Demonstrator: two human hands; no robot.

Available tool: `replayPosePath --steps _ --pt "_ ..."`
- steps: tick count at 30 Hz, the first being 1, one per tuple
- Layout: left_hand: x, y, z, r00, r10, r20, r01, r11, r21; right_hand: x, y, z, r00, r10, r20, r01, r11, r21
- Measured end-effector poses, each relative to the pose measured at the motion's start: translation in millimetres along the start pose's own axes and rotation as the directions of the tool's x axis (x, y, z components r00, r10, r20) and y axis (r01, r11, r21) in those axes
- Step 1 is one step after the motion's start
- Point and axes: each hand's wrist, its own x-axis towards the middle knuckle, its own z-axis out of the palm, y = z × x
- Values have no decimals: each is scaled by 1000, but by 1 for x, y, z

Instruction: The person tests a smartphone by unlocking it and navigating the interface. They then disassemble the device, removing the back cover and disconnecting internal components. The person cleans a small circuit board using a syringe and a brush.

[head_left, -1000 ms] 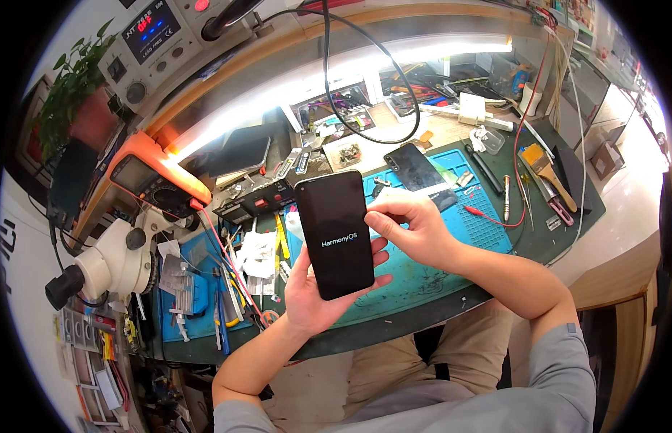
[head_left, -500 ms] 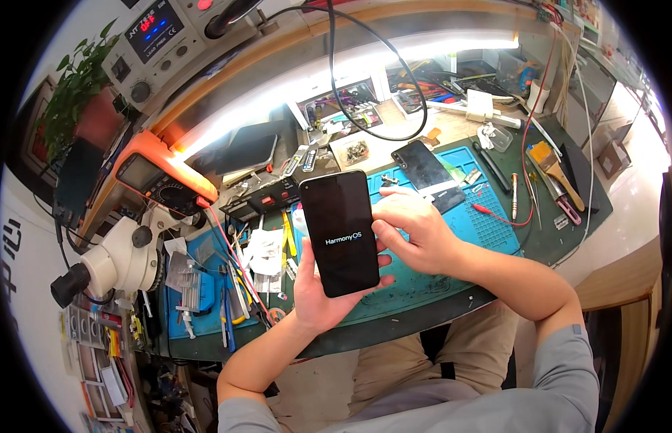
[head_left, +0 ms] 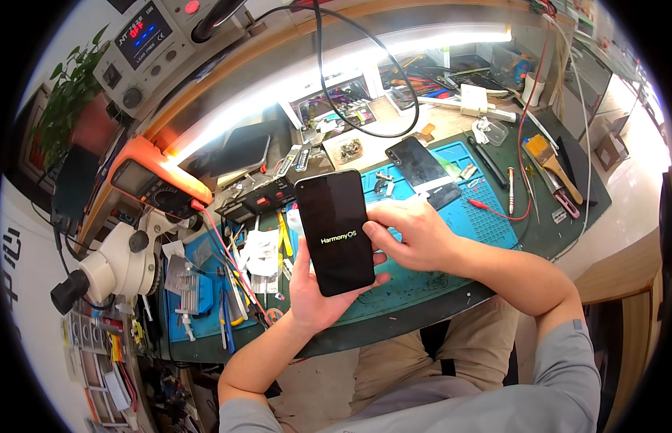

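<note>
A black smartphone (head_left: 336, 232) is held upright above the bench, its dark screen showing small pale lettering in the middle. My left hand (head_left: 318, 299) cradles it from below and behind, with the thumb along its left edge and fingertips showing past the right edge. At that right edge, my right hand (head_left: 412, 234) has its thumb and curled fingers against the phone's side. Behind the hands, a second dark phone or phone back (head_left: 421, 167) lies on the blue work mat (head_left: 487, 224). Small metal parts (head_left: 383, 183) sit beside it.
An orange multimeter (head_left: 159, 184) and a white microscope (head_left: 115, 263) stand at the left. Tweezers and screwdrivers (head_left: 227, 310) lie on the left mat. A brush (head_left: 556, 166), a red test lead (head_left: 480, 205) and a screwdriver (head_left: 510, 189) are at the right. A black cable loop (head_left: 415, 108) hangs overhead.
The view has shifted slightly. Both hands keep their places on the phone, and its screen still shows the same lettering.
</note>
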Motion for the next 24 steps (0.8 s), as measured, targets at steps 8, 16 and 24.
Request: replayPosePath --steps 8,16,24 --pt "0 0 -3 1000 -4 30 5 1000 -12 0 0 -2 999 6 33 -6 1000 -2" --pt "1 0 -1 1000 -11 16 12 1000 -6 0 3 1 1000 -12 7 12 1000 -5" --pt "1 1 -3 999 -11 31 11 1000 -24 0 3 2 1000 -20 2 20 1000 -21"
